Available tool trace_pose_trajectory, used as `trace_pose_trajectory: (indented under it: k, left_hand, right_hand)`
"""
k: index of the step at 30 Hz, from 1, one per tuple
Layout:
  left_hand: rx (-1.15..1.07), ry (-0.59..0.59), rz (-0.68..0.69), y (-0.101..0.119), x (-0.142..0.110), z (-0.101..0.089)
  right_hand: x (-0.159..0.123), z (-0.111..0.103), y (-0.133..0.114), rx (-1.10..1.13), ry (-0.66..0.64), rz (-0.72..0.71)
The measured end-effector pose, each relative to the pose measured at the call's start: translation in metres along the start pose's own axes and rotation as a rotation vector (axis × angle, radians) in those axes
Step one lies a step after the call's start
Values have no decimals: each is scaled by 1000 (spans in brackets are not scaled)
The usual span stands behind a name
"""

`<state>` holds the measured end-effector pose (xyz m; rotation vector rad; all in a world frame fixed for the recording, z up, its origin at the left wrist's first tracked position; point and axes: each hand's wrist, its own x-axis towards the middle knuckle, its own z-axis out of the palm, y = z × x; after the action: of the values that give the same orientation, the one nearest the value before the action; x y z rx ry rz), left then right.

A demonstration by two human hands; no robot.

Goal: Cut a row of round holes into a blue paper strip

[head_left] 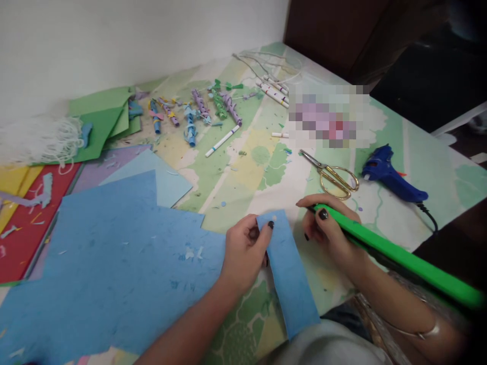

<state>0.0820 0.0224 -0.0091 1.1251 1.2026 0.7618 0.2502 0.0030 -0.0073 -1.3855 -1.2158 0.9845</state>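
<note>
My left hand (247, 248) pinches the upper left edge of a blue strip (294, 284) of paper or foam sheet, thumb on top. The strip runs down towards my body, with a small pale spot near its top. In my right hand (327, 233) is a long, bright green tool (395, 258) with a dark underside; its exact kind I cannot make out. Its narrow dark tip points at the strip's top and stays apart from it. Gold-handled scissors (335, 180) lie beyond my right hand. Left of my left hand is a large blue sheet (125, 263) with cut edges.
A blue glue gun (395, 175) with a black cord lies at the right. Several decorated paper rolls (190, 124) and a white marker (222, 141) lie farther back. Green sheets (102, 126), white string (34, 139) and a red sheet (41, 223) are at the left. Paper scraps dot the tablecloth.
</note>
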Motion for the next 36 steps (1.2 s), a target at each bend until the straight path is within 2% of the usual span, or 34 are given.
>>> trace_pose_trajectory:
  k: [2, 4, 7, 9, 11, 15, 18, 23, 27, 36]
  left_hand:
    - [27, -23, -47, 0, 0, -1]
    - [211, -18, 8, 0, 1, -2]
    - [636, 62, 257, -1, 3, -5]
    - [799, 116, 404, -3, 3, -6]
    - [833, 124, 476, -6, 1, -8]
    - [817, 71, 552, -13, -6, -12]
    - [834, 76, 599, -17, -12, -15]
    - [933, 72, 617, -16, -14, -17]
    - [1011, 67, 610, -16, -12, -18]
    - [1009, 54, 611, -16, -12, -20]
  right_hand:
    - [-3, -3, -1, -100, -60, -47]
    - [-6, -5, -2, -215, -122, -72]
    - [-11, -6, -1, -328, -149, -24]
    - [-12, -6, 2, -360, -138, 58]
    - [-13, -6, 5, -364, -133, 94]
    - [-14, -4, 4, -365, -188, -3]
    - [-17, -2, -1, -377, -247, -62]
    - [-23, 1, -5, -439, -236, -102]
    - [-21, 4, -6, -468, -283, -77]
    - [-17, 4, -1, -492, -302, -29]
